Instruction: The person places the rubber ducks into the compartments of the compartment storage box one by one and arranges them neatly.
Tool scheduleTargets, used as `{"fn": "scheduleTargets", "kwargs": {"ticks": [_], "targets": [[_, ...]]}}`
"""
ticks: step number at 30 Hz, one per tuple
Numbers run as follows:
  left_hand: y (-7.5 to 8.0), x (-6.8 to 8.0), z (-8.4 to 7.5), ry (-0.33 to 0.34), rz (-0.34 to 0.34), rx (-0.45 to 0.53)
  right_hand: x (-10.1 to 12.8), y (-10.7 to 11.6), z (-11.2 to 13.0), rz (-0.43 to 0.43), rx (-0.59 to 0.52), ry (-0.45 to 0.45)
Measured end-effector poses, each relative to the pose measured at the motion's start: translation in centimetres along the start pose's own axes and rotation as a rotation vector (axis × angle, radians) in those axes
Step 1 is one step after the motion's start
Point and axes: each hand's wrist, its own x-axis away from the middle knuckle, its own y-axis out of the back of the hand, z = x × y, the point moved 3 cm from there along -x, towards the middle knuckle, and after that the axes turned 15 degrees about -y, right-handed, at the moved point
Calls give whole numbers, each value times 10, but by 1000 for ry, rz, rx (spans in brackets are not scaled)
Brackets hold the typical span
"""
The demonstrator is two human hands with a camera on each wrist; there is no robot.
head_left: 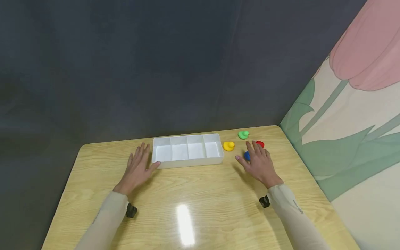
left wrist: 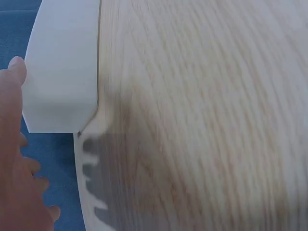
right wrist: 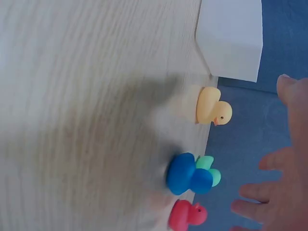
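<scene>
A white tray (head_left: pixel 187 162) with several compartments in a row stands near the table's back edge. My left hand (head_left: pixel 137 170) is at the tray's left end, fingers spread, its thumb tip at the front left corner of the rim. To the right of the tray, my right hand (head_left: pixel 260 165) hovers with spread fingers over a blue rubber duck (right wrist: pixel 180 174) and a red rubber duck (right wrist: pixel 182 215), partly covering both in the head view. Nothing is held in it. A yellow rubber duck (head_left: pixel 228 146) sits beside the tray's right end, and a green rubber duck (head_left: pixel 243 135) farther back.
The light wooden table (head_left: pixel 168 198) ends at a dark curtain (head_left: pixel 175 69) behind the tray. On the right is a wall covering (head_left: pixel 350 152) with a tulip pattern. A bright reflection shows on the tabletop near the front.
</scene>
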Motion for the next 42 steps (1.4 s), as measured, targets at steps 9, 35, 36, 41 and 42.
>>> {"fn": "scheduleTargets", "kwargs": {"ticks": [9,35,36,41,42], "targets": [[-10,-2,-1,34,38,41,-1,-4,-15,8,-55,-52],[-14,-9,-7,32,-13,74,-12,-23,-29,41,-63,-99],[-14,-9,-7,34,-9,72,-13,-23,-29,34,-56,-92],[-14,-10,-6,39,-8,74,-14,-22,-27,22,-42,-93],[-14,-10,-6,40,-9,76,-15,-22,-27,23,-41,-95]]}}
